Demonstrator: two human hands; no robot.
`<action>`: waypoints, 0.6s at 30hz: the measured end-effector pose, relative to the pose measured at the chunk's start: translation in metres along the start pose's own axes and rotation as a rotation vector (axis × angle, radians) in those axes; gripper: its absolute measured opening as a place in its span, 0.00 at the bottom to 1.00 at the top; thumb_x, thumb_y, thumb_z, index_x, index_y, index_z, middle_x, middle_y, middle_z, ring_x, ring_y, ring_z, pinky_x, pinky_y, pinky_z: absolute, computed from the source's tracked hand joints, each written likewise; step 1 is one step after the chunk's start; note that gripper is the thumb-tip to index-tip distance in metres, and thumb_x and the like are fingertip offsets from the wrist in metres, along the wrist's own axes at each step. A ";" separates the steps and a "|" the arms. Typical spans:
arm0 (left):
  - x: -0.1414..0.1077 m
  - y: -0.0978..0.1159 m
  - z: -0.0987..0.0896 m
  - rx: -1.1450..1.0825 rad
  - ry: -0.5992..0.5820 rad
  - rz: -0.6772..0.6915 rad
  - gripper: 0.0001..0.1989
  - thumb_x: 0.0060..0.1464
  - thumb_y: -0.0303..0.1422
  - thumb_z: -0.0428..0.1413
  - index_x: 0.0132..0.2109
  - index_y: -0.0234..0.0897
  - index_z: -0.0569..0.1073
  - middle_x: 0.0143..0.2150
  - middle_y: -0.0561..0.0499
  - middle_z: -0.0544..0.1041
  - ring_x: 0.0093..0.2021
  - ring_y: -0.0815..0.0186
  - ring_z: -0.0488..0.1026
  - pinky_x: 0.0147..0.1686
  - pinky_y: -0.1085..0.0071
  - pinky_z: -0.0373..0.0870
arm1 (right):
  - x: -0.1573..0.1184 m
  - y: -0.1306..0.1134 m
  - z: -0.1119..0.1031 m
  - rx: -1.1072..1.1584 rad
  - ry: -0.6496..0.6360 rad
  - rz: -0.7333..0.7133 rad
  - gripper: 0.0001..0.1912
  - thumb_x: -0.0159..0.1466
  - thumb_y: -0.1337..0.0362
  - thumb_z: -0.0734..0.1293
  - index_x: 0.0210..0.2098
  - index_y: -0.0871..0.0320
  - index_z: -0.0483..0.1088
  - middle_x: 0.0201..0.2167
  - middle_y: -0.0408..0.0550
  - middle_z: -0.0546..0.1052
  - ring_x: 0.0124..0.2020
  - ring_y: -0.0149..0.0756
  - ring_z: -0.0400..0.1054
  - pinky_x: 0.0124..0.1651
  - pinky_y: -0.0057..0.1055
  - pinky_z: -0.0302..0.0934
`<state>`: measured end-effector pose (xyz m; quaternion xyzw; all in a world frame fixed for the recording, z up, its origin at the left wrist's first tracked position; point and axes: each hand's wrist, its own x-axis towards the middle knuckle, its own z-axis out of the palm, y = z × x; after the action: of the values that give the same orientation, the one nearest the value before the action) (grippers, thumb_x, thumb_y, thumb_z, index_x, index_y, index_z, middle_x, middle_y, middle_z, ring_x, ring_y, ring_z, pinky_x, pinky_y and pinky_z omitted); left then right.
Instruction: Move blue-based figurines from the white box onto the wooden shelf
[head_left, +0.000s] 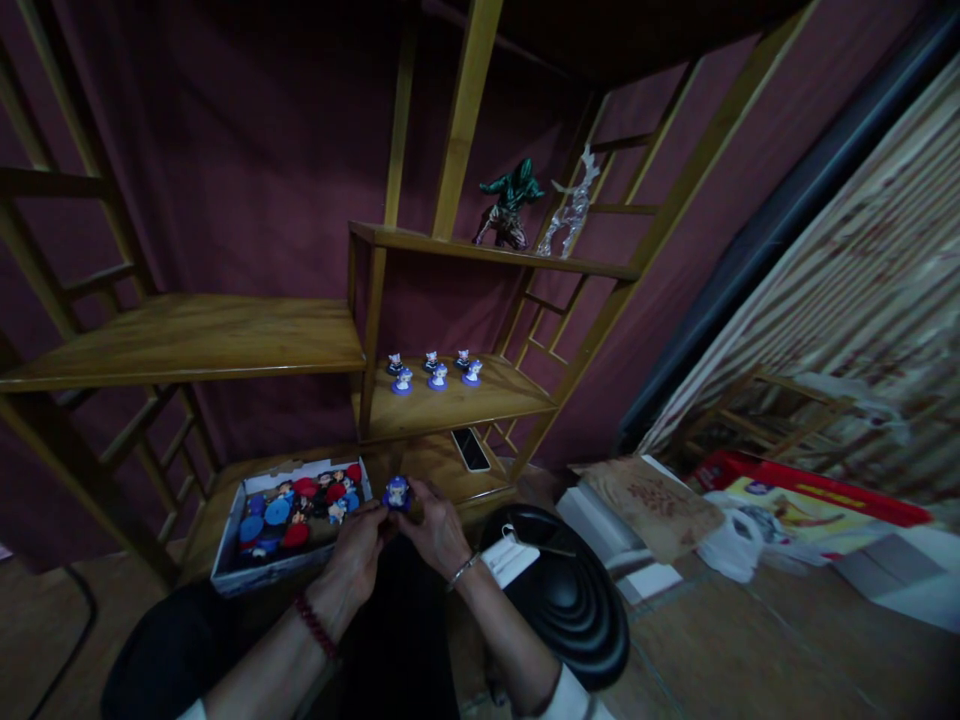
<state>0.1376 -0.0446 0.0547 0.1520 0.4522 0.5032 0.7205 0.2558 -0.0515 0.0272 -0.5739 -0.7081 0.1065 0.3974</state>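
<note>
**Both hands pinching a small blue figurine in front of the wooden shelf**

The left hand (358,553) and the right hand (437,533) are meeting just above the lowest board of the wooden shelf unit (225,335), and both are gripping one small blue figurine (397,492) between them. The fingers of each hand are curling inward, their tips pressing on the figurine's sides and base, so it is sitting upright between the two hands, raised clear of the board. A beaded bracelet (315,625) is circling the left wrist and a thin bangle (463,570) is circling the right.

Just to the left of the hands, a shallow cardboard box (225,570) is lying on the lowest board, holding a heap of red and blue figurines. A phone (471,449) is lying flat on the same board, behind the right hand. On the shelf above it, six small blue figurines (435,370) are standing in two rows of three. Higher up, a green figure (511,203) and a clear figure (571,208) are standing side by side. A black ribbed object (574,600) is lying on the floor beside the right forearm.
</note>
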 end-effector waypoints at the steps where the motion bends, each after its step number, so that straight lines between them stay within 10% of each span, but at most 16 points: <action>1: 0.001 -0.001 0.002 0.017 -0.015 -0.010 0.12 0.47 0.15 0.49 0.22 0.31 0.68 0.20 0.52 0.71 0.22 0.73 0.69 0.27 0.76 0.68 | 0.000 0.001 -0.003 -0.003 0.006 -0.003 0.23 0.52 0.69 0.67 0.48 0.58 0.64 0.40 0.50 0.73 0.42 0.37 0.67 0.46 0.33 0.63; 18: 0.000 -0.005 0.048 0.067 -0.175 0.009 0.10 0.43 0.17 0.49 0.21 0.32 0.69 0.22 0.52 0.71 0.25 0.73 0.69 0.32 0.74 0.66 | 0.016 0.020 -0.051 0.033 0.057 0.031 0.29 0.52 0.69 0.66 0.53 0.54 0.60 0.47 0.50 0.70 0.47 0.38 0.65 0.50 0.37 0.61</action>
<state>0.1796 -0.0352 0.0776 0.2213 0.4032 0.4758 0.7497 0.3051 -0.0459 0.0560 -0.5810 -0.6856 0.1079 0.4250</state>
